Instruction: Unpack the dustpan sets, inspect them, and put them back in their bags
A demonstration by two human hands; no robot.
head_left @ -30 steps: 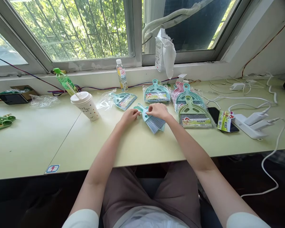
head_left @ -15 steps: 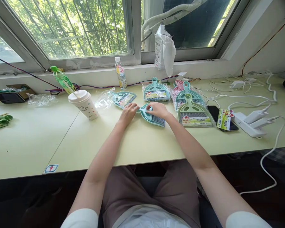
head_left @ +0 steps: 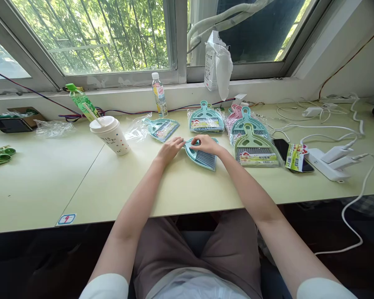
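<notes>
A small blue dustpan-and-brush set (head_left: 202,158) lies on the table between my hands, its grey bristles facing front right. My left hand (head_left: 171,149) grips the end of its handle, fingers closed. With thumb and forefinger curled together, my right hand (head_left: 205,144) holds the set near the handle's base; the exact contact is hidden. Just behind my left hand rests another blue dustpan set (head_left: 163,128) with a printed label. A bagged blue set (head_left: 206,120) lies farther back. To the right are several more bagged sets, with a green one (head_left: 254,149) in front.
A white paper cup (head_left: 110,135) and a green bottle (head_left: 82,101) stand to the left, near clear plastic wrapping (head_left: 139,131). A clear bottle (head_left: 159,95) stands by the window. At right are a phone (head_left: 280,145), a power strip (head_left: 322,164) and white cables.
The blue set between my hands has turned slightly, its bristle end shifting toward the table's front edge. Both hands stay on it with little movement.
</notes>
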